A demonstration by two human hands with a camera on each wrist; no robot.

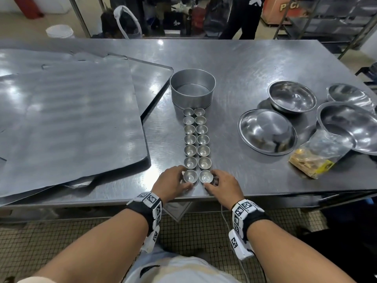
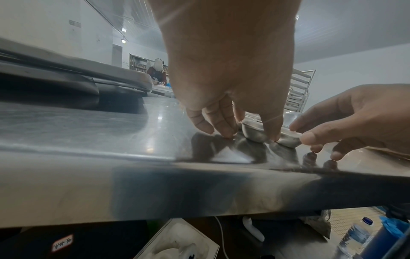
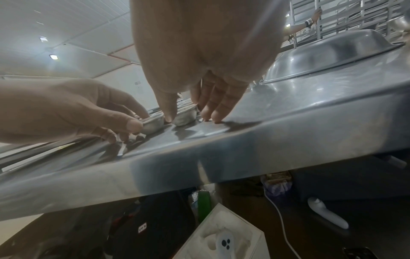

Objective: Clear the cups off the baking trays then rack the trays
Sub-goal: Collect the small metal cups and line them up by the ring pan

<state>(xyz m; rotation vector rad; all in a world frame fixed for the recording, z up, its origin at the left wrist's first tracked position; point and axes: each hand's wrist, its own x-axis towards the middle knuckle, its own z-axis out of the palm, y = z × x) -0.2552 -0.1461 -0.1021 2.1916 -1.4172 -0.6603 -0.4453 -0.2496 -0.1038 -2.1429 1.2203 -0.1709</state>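
Note:
Two columns of small metal cups (image 1: pixel 196 137) run along the steel table (image 1: pixel 244 68) from a round tin to the near edge. My left hand (image 1: pixel 183 178) pinches the nearest left cup (image 1: pixel 190 176) between thumb and fingers. My right hand (image 1: pixel 213 180) pinches the nearest right cup (image 1: pixel 206 177) the same way. Both cups stand on the table. The left wrist view shows my left hand (image 2: pixel 248 135) at its cup (image 2: pixel 252 133); the right wrist view shows my right hand (image 3: pixel 188 117) at its cup (image 3: pixel 185 117). Large flat baking trays (image 1: pixel 71 119) lie stacked at left, bare on top.
A round cake tin (image 1: pixel 192 88) stands at the far end of the cup rows. Three steel bowls (image 1: pixel 267 131) and a plastic bag (image 1: pixel 314 160) lie at right. A tray rack (image 2: pixel 299 91) stands beyond the table. A person stands behind the far edge.

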